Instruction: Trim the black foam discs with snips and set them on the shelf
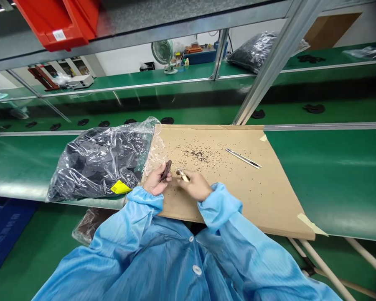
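My left hand (156, 180) is closed round a dark, flat, rounded piece (166, 170), held tilted above the cardboard's near left part. Beside it, a short gap to the right, my right hand (196, 184) grips a small cream-handled tool (183, 175); its tip points at the dark piece, and its kind is too small to make out. Under both hands lies a cardboard sheet (238, 192). Many tiny black bits (199, 155) are scattered over its middle. A slim utility knife (243, 158) rests on the sheet to the right.
A clear plastic bag (103, 161) full of dark flat pieces lies left of the cardboard. Behind, a green conveyor (194, 104) carries several dark pieces. A metal post (269, 58) slants up at the right, and a red bin (59, 25) sits on the shelf overhead.
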Demonstrator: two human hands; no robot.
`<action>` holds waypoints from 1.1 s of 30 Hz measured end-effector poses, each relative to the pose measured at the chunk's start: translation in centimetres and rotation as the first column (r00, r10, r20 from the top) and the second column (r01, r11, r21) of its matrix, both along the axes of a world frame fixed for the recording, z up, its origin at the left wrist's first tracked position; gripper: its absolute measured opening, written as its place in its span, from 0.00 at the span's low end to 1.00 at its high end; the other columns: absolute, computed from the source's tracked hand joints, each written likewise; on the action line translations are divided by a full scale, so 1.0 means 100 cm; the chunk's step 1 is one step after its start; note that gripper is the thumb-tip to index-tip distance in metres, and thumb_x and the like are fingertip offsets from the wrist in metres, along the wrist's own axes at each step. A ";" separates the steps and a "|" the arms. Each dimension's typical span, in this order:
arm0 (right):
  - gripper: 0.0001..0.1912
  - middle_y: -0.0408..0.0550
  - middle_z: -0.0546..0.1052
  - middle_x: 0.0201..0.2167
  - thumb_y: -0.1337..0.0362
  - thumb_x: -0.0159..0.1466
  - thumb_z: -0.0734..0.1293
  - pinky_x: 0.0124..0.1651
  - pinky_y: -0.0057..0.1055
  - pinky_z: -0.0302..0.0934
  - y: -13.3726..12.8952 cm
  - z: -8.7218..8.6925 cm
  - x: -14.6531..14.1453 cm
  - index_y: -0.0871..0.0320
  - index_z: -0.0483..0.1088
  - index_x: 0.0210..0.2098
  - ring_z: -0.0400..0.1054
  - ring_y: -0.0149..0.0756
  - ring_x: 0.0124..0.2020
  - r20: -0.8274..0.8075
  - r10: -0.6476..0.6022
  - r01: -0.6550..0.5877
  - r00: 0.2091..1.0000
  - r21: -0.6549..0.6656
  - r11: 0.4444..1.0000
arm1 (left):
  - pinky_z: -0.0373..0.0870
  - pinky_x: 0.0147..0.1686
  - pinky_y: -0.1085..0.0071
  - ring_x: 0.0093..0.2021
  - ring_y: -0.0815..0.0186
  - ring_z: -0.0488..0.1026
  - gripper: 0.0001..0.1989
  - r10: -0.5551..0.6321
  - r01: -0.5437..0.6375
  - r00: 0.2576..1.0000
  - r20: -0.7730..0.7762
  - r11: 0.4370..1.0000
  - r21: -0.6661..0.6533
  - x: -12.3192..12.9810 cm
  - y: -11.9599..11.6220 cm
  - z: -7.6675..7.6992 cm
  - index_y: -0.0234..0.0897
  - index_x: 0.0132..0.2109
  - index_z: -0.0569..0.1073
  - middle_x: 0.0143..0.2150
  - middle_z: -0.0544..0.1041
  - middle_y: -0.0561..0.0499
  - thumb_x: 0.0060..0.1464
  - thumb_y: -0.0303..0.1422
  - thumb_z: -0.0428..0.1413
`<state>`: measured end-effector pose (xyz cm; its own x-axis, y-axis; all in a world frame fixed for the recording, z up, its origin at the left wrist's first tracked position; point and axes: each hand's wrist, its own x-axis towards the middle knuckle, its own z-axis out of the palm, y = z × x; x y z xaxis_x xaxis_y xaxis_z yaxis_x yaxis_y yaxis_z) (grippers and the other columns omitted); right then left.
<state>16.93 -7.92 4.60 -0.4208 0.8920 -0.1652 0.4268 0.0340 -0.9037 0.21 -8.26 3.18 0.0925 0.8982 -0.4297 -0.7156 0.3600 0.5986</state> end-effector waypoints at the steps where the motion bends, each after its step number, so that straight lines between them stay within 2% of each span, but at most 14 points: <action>1: 0.08 0.45 0.73 0.27 0.62 0.58 0.62 0.35 0.35 0.63 0.003 -0.002 0.002 0.56 0.67 0.36 0.69 0.37 0.29 -0.185 -0.091 0.055 0.979 -0.193 0.980 | 0.63 0.20 0.79 0.24 0.74 0.68 0.10 0.025 -0.025 0.999 -0.027 1.000 0.010 0.000 0.000 -0.001 0.32 0.38 0.70 0.27 0.70 0.53 0.49 0.30 0.62; 3: 0.10 0.46 0.73 0.29 0.61 0.57 0.62 0.35 0.36 0.65 0.011 -0.007 0.006 0.57 0.66 0.39 0.69 0.36 0.29 -0.440 -0.324 0.057 0.838 -0.520 0.852 | 0.68 0.25 0.76 0.28 0.71 0.71 0.11 0.057 -0.053 0.995 -0.077 0.997 0.052 -0.001 -0.001 -0.003 0.33 0.37 0.71 0.30 0.73 0.51 0.47 0.29 0.63; 5: 0.11 0.46 0.73 0.28 0.61 0.56 0.64 0.34 0.35 0.65 0.017 -0.012 0.010 0.57 0.66 0.37 0.69 0.34 0.28 -0.497 -0.479 0.051 0.723 -0.654 0.755 | 0.70 0.30 0.73 0.32 0.69 0.72 0.14 0.053 -0.042 0.994 -0.091 0.992 0.119 -0.005 -0.005 -0.007 0.32 0.39 0.71 0.34 0.76 0.49 0.45 0.29 0.64; 6: 0.10 0.44 0.71 0.25 0.61 0.55 0.65 0.30 0.33 0.64 0.019 -0.015 0.011 0.57 0.66 0.36 0.67 0.33 0.25 -0.486 -0.499 0.076 0.718 -0.657 0.750 | 0.70 0.32 0.72 0.33 0.68 0.73 0.15 0.045 -0.031 0.995 -0.091 0.988 0.151 -0.007 -0.008 -0.009 0.32 0.40 0.72 0.36 0.76 0.48 0.44 0.29 0.65; 8: 0.10 0.40 0.67 0.20 0.61 0.53 0.67 0.24 0.29 0.58 0.021 -0.021 0.009 0.57 0.66 0.33 0.61 0.30 0.20 -0.418 -0.422 0.143 0.805 -0.553 0.821 | 0.70 0.33 0.73 0.34 0.68 0.73 0.18 0.034 -0.014 0.994 -0.103 0.983 0.183 -0.016 -0.018 -0.012 0.31 0.41 0.72 0.36 0.76 0.48 0.42 0.30 0.66; 10: 0.08 0.39 0.66 0.20 0.62 0.52 0.67 0.24 0.27 0.55 0.021 -0.024 0.000 0.57 0.66 0.31 0.59 0.29 0.20 -0.262 -0.235 0.150 0.936 -0.307 0.940 | 0.67 0.27 0.77 0.27 0.73 0.70 0.17 0.007 0.017 0.989 -0.145 0.986 0.166 -0.027 -0.032 -0.014 0.31 0.39 0.73 0.31 0.75 0.50 0.41 0.30 0.67; 11: 0.07 0.40 0.68 0.22 0.63 0.53 0.66 0.26 0.28 0.55 0.021 -0.024 -0.007 0.57 0.67 0.32 0.61 0.30 0.22 -0.150 -0.134 0.110 0.980 -0.158 0.981 | 0.64 0.23 0.79 0.24 0.75 0.67 0.16 -0.022 0.047 0.985 -0.173 0.989 0.143 -0.033 -0.041 -0.015 0.31 0.38 0.72 0.27 0.73 0.52 0.41 0.30 0.67; 13: 0.06 0.43 0.72 0.28 0.66 0.54 0.65 0.33 0.29 0.57 0.022 -0.020 -0.029 0.56 0.68 0.33 0.64 0.33 0.29 0.080 0.028 -0.036 0.996 0.100 0.994 | 0.59 0.19 0.80 0.20 0.77 0.63 0.15 -0.087 0.110 0.974 -0.210 0.989 0.098 -0.046 -0.059 -0.016 0.32 0.36 0.71 0.23 0.70 0.54 0.41 0.30 0.67; 17: 0.09 0.48 0.74 0.37 0.70 0.57 0.61 0.41 0.30 0.57 0.027 -0.010 -0.092 0.57 0.68 0.38 0.66 0.36 0.38 0.333 0.198 -0.327 0.922 0.398 0.857 | 0.65 0.22 0.75 0.23 0.72 0.69 0.16 -0.189 0.211 0.960 -0.205 0.973 0.091 -0.071 -0.095 -0.020 0.33 0.37 0.70 0.28 0.73 0.51 0.41 0.30 0.67; 21: 0.12 0.50 0.74 0.43 0.67 0.60 0.61 0.47 0.31 0.56 0.035 -0.013 -0.154 0.57 0.67 0.44 0.66 0.39 0.45 0.549 0.308 -0.582 0.777 0.440 0.684 | 0.67 0.25 0.73 0.26 0.70 0.71 0.19 -0.181 0.203 0.965 -0.192 0.974 0.100 -0.091 -0.119 -0.028 0.31 0.41 0.73 0.28 0.74 0.50 0.39 0.27 0.67; 24: 0.13 0.54 0.73 0.45 0.66 0.59 0.63 0.47 0.33 0.57 0.036 -0.017 -0.181 0.59 0.67 0.44 0.67 0.43 0.46 0.632 0.326 -0.653 0.703 0.391 0.649 | 0.69 0.28 0.72 0.26 0.69 0.71 0.18 -0.127 0.140 0.980 -0.155 0.987 0.075 -0.099 -0.131 -0.032 0.30 0.40 0.74 0.26 0.74 0.49 0.38 0.27 0.67; 27: 0.14 0.60 0.73 0.44 0.69 0.55 0.65 0.46 0.36 0.57 0.038 -0.020 -0.189 0.63 0.68 0.42 0.68 0.47 0.45 0.657 0.353 -0.695 0.666 0.376 0.613 | 0.70 0.31 0.69 0.26 0.68 0.72 0.19 -0.070 0.078 0.991 -0.116 0.995 0.067 -0.103 -0.137 -0.034 0.30 0.39 0.75 0.26 0.75 0.49 0.36 0.29 0.68; 29: 0.14 0.61 0.74 0.41 0.69 0.55 0.64 0.44 0.37 0.58 0.043 -0.026 -0.190 0.63 0.69 0.41 0.68 0.49 0.44 0.672 0.381 -0.732 0.635 0.366 0.575 | 0.71 0.33 0.68 0.27 0.67 0.73 0.19 -0.052 0.060 0.994 -0.099 0.995 0.078 -0.106 -0.137 -0.037 0.30 0.38 0.75 0.27 0.75 0.48 0.36 0.31 0.68; 33: 0.19 0.57 0.72 0.46 0.62 0.54 0.66 0.45 0.37 0.56 0.062 -0.045 -0.194 0.59 0.69 0.46 0.66 0.49 0.46 0.709 0.384 -0.773 0.591 0.362 0.521 | 0.68 0.27 0.70 0.26 0.66 0.74 0.24 -0.072 0.080 0.994 -0.087 0.993 0.091 -0.114 -0.126 -0.044 0.28 0.39 0.75 0.29 0.75 0.46 0.32 0.34 0.70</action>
<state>-2.50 -1.71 0.06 -0.9001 0.4291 -0.0753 0.4344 0.8705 -0.2314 -11.20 -20.84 -1.26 0.1292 0.9267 -0.3529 -0.6347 0.3507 0.6886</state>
